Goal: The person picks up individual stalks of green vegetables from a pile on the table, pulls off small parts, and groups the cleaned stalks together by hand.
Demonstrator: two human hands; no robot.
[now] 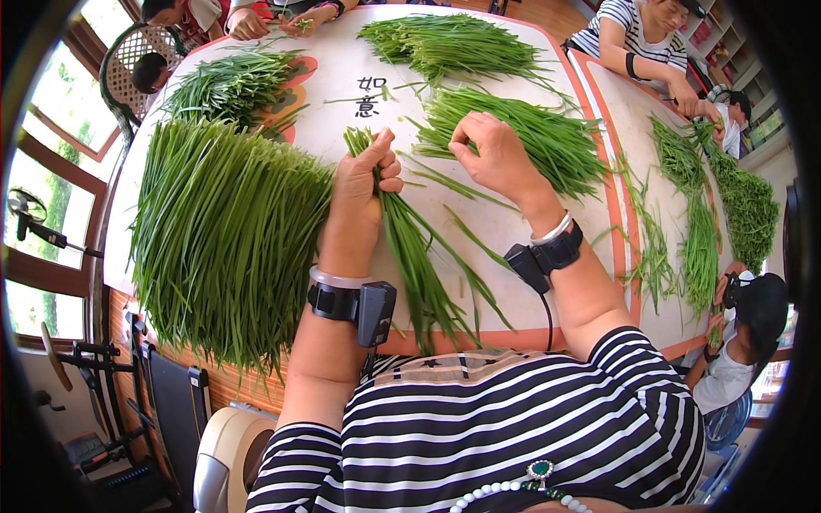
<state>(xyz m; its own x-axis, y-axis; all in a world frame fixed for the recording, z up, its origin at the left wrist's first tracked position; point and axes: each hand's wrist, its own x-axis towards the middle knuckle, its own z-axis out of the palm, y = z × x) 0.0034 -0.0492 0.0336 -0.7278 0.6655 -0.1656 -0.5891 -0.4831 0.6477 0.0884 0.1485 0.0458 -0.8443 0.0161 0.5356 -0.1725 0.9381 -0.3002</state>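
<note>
Fingers of our left hand clamp a chive bundle (tails trailing toward us); right hand fingers pinch together on the chive pile on the bench.

A communal workroom: people around a big round table heaped with green chives

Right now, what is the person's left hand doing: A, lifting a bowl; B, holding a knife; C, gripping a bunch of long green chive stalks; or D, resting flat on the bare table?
C: the left hand is closed around a bunch of long green chive stalks whose ends trail toward the person, while the right hand pinches at the pile of chives beside it on the round table.
</note>
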